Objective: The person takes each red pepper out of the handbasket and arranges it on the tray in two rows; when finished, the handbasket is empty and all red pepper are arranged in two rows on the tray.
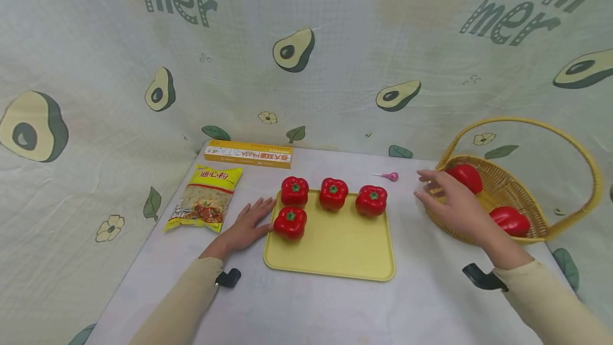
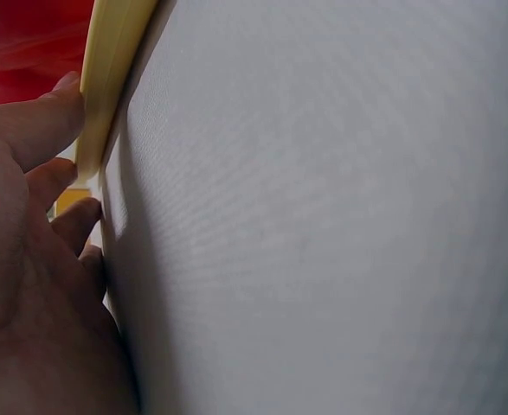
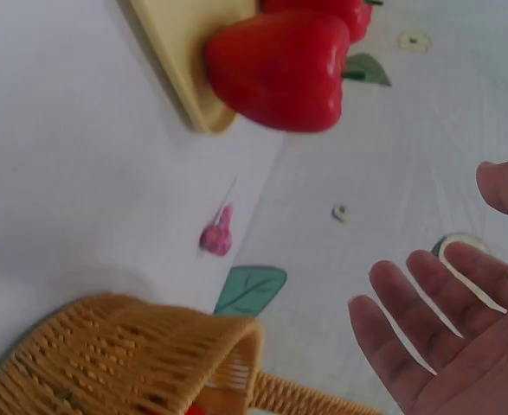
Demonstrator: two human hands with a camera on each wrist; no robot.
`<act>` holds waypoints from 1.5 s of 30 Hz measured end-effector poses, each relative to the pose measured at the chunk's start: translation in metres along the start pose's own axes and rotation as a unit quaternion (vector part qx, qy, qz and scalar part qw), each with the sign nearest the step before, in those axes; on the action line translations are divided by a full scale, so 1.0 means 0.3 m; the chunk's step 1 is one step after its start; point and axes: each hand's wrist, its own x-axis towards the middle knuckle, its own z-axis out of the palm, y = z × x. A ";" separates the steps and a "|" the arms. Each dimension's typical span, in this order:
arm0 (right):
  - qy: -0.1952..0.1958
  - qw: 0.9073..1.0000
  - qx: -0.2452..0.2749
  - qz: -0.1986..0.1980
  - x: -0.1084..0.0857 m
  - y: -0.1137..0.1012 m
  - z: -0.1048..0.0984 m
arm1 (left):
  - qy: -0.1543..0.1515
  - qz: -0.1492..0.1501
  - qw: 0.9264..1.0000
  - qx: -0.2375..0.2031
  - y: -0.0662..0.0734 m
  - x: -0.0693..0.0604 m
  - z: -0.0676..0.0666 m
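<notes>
Four red peppers lie on the yellow tray [image 1: 335, 249]: three along its back edge, with the rightmost pepper [image 1: 371, 200] at the corner, and one pepper [image 1: 290, 223] at the left side. The left hand [image 1: 246, 229] rests flat beside the tray; in the left wrist view its thumb [image 2: 41, 125] touches the tray's rim [image 2: 106, 78]. The right hand [image 1: 455, 204], fingers spread and holding nothing, hovers by the left rim of the wicker basket [image 1: 510, 188]. Inside the basket are two red peppers, one [image 1: 466, 177] behind the hand and one [image 1: 510, 221] at the front right.
A yellow pasta box [image 1: 247, 154] lies at the back left, with a bag of pasta [image 1: 206, 197] in front of it. Between tray and basket, a small pink wrapped lollipop [image 1: 393, 176] lies near the back. The basket's handle [image 1: 572, 148] arches up at the right.
</notes>
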 end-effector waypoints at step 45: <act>-0.062 0.992 -0.016 0.108 0.238 0.452 -0.189 | -0.002 -0.004 1.000 0.004 0.002 -0.003 -0.004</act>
